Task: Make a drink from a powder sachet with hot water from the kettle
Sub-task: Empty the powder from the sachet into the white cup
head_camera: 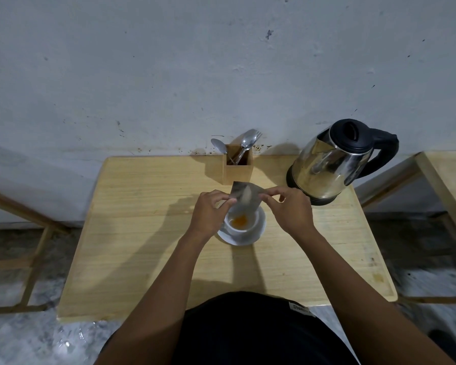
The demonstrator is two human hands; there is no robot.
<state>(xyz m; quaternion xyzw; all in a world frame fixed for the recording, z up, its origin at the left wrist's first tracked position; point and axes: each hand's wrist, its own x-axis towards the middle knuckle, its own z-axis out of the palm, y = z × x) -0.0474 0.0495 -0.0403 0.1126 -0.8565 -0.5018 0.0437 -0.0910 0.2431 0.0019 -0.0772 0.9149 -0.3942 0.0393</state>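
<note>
Both hands pinch the sachet (244, 197), tipped over the cup (241, 223): the left hand (208, 214) grips its left edge, the right hand (291, 209) its right edge. Orange powder (240, 220) already lies inside. Better to keep the mouth low and central and tap gently. The kettle (332, 164) stands near at 2 o'clock, the cutlery holder (238, 164) at 12; the table (142, 233) is free toward 9 o'clock.

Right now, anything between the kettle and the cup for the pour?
Yes: the sachet, pinched by the left hand and the right hand, hangs over the cup. The table between the kettle and the cup is bare.
</note>
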